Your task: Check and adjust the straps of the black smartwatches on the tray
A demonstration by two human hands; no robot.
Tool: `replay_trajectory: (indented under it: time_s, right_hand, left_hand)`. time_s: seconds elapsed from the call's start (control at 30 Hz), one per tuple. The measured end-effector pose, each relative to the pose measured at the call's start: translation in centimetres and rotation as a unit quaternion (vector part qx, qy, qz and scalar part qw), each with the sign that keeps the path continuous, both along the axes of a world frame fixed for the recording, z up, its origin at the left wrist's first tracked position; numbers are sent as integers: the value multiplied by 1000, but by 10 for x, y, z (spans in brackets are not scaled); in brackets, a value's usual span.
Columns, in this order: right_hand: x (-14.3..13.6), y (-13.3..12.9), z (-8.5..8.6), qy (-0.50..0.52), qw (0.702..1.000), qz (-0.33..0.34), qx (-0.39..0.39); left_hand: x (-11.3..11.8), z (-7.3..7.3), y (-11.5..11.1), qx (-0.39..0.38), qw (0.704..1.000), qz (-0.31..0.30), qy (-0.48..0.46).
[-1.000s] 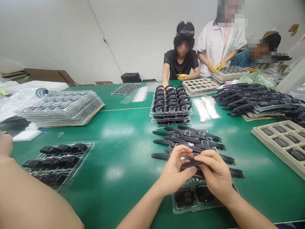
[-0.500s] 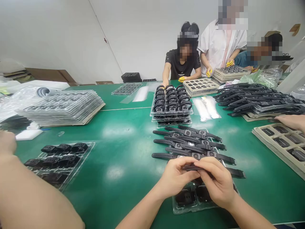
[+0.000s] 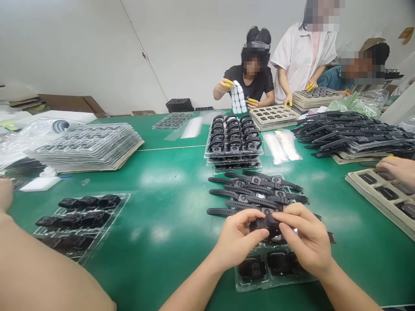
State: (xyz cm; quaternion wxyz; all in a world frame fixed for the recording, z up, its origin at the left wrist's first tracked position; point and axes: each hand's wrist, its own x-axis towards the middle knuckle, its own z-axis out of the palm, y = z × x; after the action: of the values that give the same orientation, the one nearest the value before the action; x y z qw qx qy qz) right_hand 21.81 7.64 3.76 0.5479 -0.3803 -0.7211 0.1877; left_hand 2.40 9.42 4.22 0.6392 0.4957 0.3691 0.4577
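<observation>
Between my left hand and my right hand is a black watch, its strap bent into a loop; the fingers of both hands grip it. Below them lies a clear plastic tray with black looped watches in its cells, partly covered by my right hand. Just beyond my hands, several watches with straps laid out flat rest in staggered rows, their round sensor backs facing up. Farther off stands a stack of clear trays filled with looped watches.
A tray of black watches sits at left, beside another person's arm. Stacked clear trays stand behind it. At right, a person's hand touches a beige tray. People work across the table, near piled watches.
The watch in my hands has turned from a thin edge-on strip to a bent loop, and my right hand shifted slightly right. Across the table, a person has lifted a sheet of white pieces.
</observation>
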Motion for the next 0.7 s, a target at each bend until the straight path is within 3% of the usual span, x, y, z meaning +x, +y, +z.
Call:
replay_trajectory:
  time_s: [0.27,0.4,0.6,0.7]
  right_hand:
    - [6,6,9,-41,996,58,-52]
    - [9,7,9,-61,996,48,-46]
    - [12,10,9,-43,991,106,-70]
    - [7,10,3,-44,991,102,-68]
  left_hand:
    - [-3,-1,2,5,1000,-13,12]
    - [-1,0,2,-24,999,-16,-25]
    - [-2,-2,2,-29,997,-44,-61]
    - [-5,-6,3,-24,998,-46,-44]
